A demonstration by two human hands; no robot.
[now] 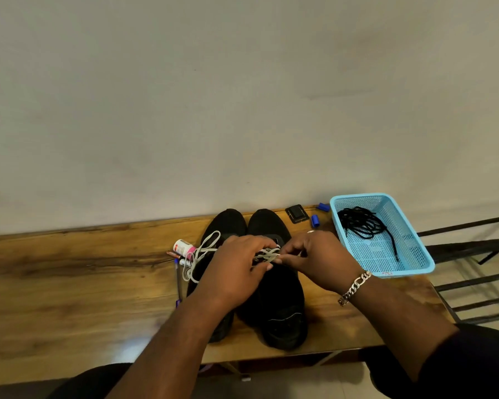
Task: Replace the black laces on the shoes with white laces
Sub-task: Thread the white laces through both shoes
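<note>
here the left hand (pixel 236 263) and right hand (pixel 314 259) meet over the right shoe (pixel 277 295), both pinching the white lace (pixel 267 254) — keep it flat and even; black laces (pixel 363 223) lie in the basket (pixel 415 254).

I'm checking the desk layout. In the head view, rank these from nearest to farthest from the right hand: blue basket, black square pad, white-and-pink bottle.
From the right hand:
1. Blue basket, just to its right.
2. Black square pad, behind it by the wall.
3. White-and-pink bottle, left, beyond both shoes.
</note>
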